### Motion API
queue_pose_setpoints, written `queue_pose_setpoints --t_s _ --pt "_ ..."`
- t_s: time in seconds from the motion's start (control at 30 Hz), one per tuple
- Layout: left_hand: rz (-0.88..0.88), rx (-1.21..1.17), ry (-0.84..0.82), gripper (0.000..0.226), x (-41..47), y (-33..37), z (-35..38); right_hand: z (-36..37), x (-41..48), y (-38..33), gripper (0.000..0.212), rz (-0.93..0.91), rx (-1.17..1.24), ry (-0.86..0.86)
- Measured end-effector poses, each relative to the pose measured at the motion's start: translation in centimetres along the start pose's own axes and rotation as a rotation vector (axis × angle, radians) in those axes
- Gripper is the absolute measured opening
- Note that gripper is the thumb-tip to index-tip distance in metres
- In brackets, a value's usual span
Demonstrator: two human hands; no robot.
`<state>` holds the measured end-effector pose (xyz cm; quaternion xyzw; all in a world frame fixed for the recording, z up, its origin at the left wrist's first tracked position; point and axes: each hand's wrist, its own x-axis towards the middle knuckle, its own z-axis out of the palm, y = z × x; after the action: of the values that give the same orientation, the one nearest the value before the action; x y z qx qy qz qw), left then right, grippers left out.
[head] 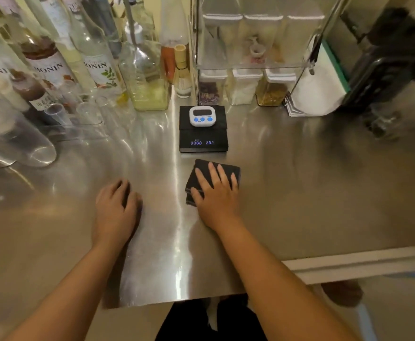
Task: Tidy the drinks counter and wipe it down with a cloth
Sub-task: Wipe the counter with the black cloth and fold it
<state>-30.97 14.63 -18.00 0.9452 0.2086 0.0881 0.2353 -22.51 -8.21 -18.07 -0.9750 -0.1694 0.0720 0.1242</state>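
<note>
One folded dark cloth (214,179) was pressed flat under the spread right hand (215,195), near the middle of the steel counter (300,193), just in front of one black scale (203,130) bearing one timer (201,116). The left hand (116,207) lay loosely curled and empty. Wiping seemed underway, the far left and right areas apparently left to do.

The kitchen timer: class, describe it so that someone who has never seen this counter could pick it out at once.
Start at the steel counter and find the flat black scale at its middle, just beyond the right hand pressing a dark cloth. The timer sits on that scale. It is the only small white gadget there, with blue buttons.
</note>
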Motion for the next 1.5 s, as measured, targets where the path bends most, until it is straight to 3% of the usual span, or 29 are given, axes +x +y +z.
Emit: queue_pose_setpoints --t_s 0.33,0.5,0.6,0.8,0.97,1.27,1.5 --pt "-0.024 0.072 -0.021 0.057 0.0 0.0 0.5 -4.0 -1.7 14.7 0.058 0.288 -0.057 0.057" --pt "0.228 0.093 -0.083 0.061 -0.8 1.0 0.2 -6.0 -2.3 20.3 0.061 0.451 -0.093 0.041" --pt "0.244 0.066 -0.104 0.06 -0.6 1.0 0.3 -6.1 -2.3 20.8 0.061 0.458 -0.11 0.037" --pt "0.245 -0.003 -0.082 0.055 -0.5 0.4 0.0 -5.3 -1.2 16.5 0.06 0.383 -0.072 -0.017" --pt "0.151 -0.136 -0.024 0.048 -0.4 0.2 -0.3 -2.4 -1.4 7.3 0.055 0.147 -0.075 0.023" --pt "0.032 -0.265 -0.05 0.051 -0.7 0.5 -0.9 2.0 -1.7 -9.2 0.053 -0.27 0.054 -0.069" --pt "0.033 -0.22 -0.015 0.04 -0.8 1.7 -0.5 2.7 -1.0 -9.1 0.049 -0.382 0.079 -0.046"
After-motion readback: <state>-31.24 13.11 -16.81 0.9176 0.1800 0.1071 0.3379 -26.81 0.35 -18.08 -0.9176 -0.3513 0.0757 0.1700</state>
